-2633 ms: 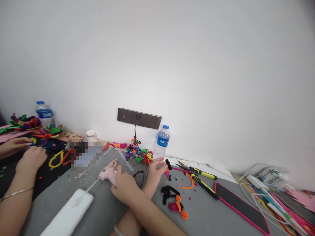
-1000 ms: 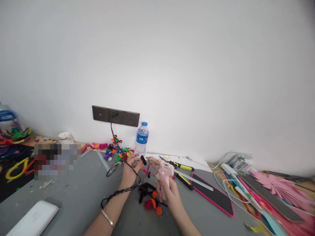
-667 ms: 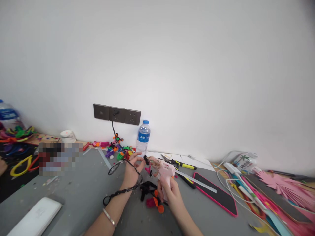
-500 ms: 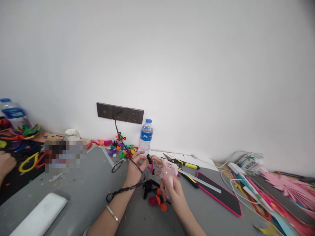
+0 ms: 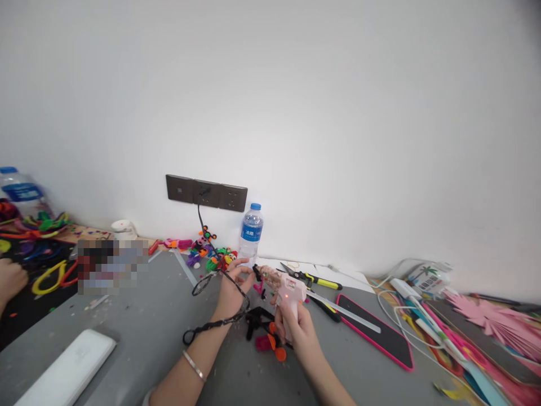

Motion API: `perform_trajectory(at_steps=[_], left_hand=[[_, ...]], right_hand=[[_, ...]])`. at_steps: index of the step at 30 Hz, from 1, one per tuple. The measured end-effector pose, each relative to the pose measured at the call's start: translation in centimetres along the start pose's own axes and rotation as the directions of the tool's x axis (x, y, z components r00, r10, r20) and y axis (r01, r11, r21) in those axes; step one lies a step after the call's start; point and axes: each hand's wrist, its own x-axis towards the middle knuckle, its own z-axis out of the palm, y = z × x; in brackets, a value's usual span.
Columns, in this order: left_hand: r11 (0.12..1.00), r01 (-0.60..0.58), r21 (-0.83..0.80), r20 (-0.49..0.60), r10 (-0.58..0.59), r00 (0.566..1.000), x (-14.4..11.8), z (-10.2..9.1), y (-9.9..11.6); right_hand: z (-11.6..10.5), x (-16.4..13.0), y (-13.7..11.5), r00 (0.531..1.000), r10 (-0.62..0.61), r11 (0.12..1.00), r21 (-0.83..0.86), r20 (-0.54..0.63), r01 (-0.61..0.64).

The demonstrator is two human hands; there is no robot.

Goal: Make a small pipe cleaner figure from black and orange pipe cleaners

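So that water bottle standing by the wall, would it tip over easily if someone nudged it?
Probably yes. The water bottle stands upright, tall and narrow on a small base, so a push near its blue cap would likely topple it. It looks like thin clear plastic, so likely light; once down, its round body would probably roll on the grey table.

Landmark = water bottle [image 5: 251, 232], standing at the wall. Socket strip [image 5: 206, 193] up-left of it. Glue gun [image 5: 287, 293] in front, slightly right; left hand [image 5: 231, 287] in front. Cutters [image 5: 315, 278] to its right, phone [image 5: 375, 331] further right and nearer. Power bank [image 5: 67, 375] far front-left.
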Motion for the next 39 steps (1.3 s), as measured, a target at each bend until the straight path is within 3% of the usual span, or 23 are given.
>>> perform_trajectory(at_steps=[39], left_hand=[[0.997, -0.071, -0.004, -0.094, 0.07, 0.993, 0.15, -0.37, 0.61]], right_hand=[[0.0, -0.01, -0.05, 1.0, 0.011, 1.0, -0.021, 0.01, -0.01]])
